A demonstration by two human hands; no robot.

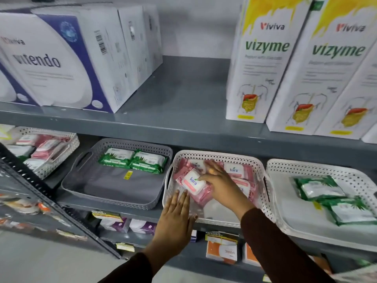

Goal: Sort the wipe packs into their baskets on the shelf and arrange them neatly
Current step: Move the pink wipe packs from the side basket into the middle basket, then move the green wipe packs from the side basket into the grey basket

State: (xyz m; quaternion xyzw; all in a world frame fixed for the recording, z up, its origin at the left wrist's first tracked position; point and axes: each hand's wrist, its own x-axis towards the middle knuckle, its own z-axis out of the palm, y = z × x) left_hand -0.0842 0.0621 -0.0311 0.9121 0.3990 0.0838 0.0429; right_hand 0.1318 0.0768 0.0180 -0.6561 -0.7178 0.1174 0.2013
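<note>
Squaring up pink packs, the right hand (219, 180) is pinching a pink pack (191, 181) near the white basket's (263, 170) left wall; the left hand (175, 217), fingers flat and released, is steadying its front rim. Next, laying it flush.

Plastic, painted metal and card on my screen.
I see a matt grey metal shelf (183, 92), perforated white plastic basket (216, 155) at centre, grey plastic basket (130, 142) left of it, glossy film pink wipe packs (191, 181), smooth printed cardboard boxes (263, 58) upper right.
</note>
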